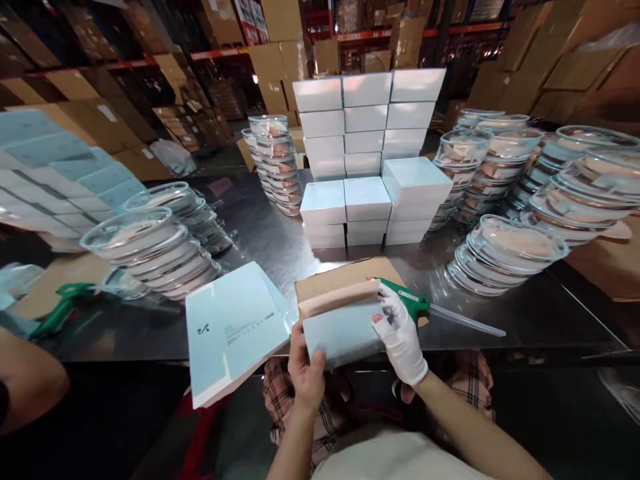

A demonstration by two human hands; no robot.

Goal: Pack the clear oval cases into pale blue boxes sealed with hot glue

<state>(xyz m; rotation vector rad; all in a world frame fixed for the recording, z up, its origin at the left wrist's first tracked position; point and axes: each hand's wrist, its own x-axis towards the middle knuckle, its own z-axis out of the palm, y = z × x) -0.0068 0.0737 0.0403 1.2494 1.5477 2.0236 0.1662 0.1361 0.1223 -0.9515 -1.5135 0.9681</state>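
A small light blue cardboard box point(343, 330), its tan inner flap raised along the far edge, is held in front of me at the table's edge. My bare left hand point(306, 373) grips its left end, thumb on the near face. At the right end, my right hand point(403, 343) wears a white glove with some fingertips bare. Its thumb and fingers close around that end. Just behind the glove lies a green glue gun point(416, 303) with a clear glue stick point(467, 320) out its back. Under the box and gun is a brown cardboard sheet point(350, 270).
Flat printed light blue box blanks point(230, 333) are piled to the left. White boxes point(367, 143) stand stacked at the back. Clear round packages form stacks on the left point(150, 250) and right point(510, 253). Another person's arm point(30, 387) is at far left, near a second green glue gun point(65, 310).
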